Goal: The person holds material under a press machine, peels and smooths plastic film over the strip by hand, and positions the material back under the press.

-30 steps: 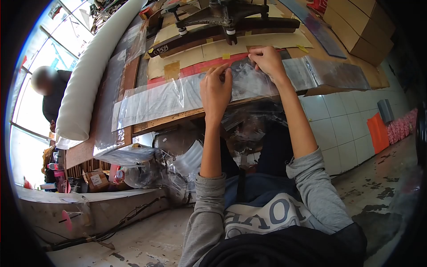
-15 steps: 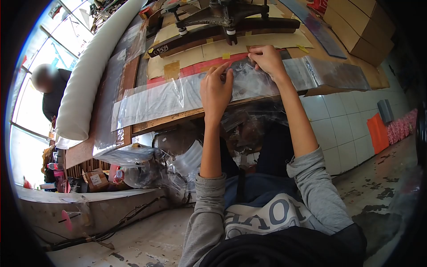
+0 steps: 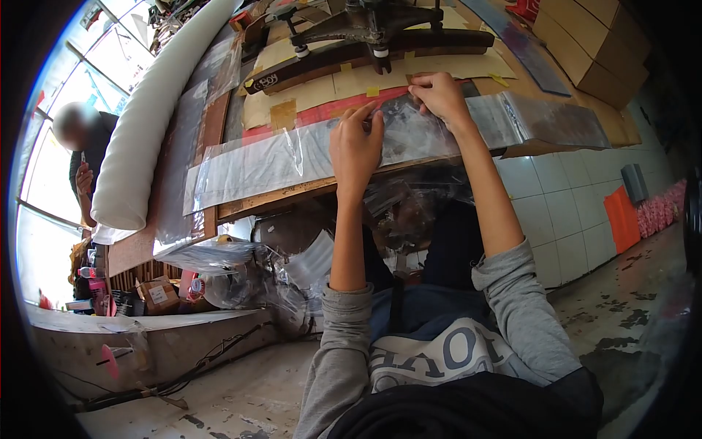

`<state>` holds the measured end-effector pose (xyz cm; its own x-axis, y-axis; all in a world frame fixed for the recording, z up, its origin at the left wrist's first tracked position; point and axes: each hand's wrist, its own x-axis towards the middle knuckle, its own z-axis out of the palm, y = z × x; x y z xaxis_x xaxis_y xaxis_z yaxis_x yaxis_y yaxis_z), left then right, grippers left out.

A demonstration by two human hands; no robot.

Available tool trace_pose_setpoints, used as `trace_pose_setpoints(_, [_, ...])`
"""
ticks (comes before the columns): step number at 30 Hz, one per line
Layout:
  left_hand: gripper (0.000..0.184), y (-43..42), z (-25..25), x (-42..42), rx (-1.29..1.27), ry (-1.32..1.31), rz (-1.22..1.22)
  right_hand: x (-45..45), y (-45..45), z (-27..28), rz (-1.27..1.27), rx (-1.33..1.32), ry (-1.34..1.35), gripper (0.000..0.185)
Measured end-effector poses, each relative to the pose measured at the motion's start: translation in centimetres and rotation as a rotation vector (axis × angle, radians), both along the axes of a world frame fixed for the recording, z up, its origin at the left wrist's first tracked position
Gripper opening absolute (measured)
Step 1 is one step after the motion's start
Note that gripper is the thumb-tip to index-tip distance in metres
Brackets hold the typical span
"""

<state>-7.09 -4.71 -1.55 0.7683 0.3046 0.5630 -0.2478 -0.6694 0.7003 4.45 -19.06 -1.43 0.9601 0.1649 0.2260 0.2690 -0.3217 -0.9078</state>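
Note:
A long strip of clear plastic sheet [image 3: 252, 167] lies along the front edge of the worktable, wrinkled and shiny. My left hand [image 3: 356, 150] is closed over its middle, thumb and fingertips pinching the plastic. To the right and slightly farther back, my right hand [image 3: 441, 101] has its fingers bent in a pinch on the plastic's far edge. Between the two hands the film is creased. Just beyond my hands is a dark metal press bar [image 3: 373, 60], above a tan board [image 3: 322, 99] with yellow tape pieces and a red strip along its near side.
A thick white foam roll [image 3: 139, 146] runs along the table's left side. Behind it is another person [image 3: 91, 146]. Cardboard boxes [image 3: 585, 44] are stacked at the back right. Loose plastic and clutter lie under the table; an orange sheet [image 3: 621, 222] is by the tiled floor.
My hands stay almost in place, the right shifting very slightly. The other person at the left has raised a hand, which holds something small, toward the head.

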Motion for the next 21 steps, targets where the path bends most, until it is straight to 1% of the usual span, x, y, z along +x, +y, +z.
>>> trace_pose_setpoints(6, [0.023,0.09,-0.10,0.07,0.016,-0.014,-0.009,-0.29,0.01,0.50,0.002,-0.031,0.008,0.019])
trace_pose_setpoints(9, [0.023,0.11,-0.01,0.08,0.001,0.031,-0.009,-0.63,0.04,0.82,-0.021,-0.084,0.012,0.019])
trace_pose_setpoints(15, [0.023,0.06,-0.05,0.06,-0.004,0.012,-0.014,-0.34,0.24,-0.01,-0.031,-0.045,-0.034,0.022])
trace_pose_setpoints(21, [0.022,0.00,-0.09,0.04,0.005,0.000,-0.014,-0.76,0.25,0.22,-0.035,-0.064,-0.087,0.022])
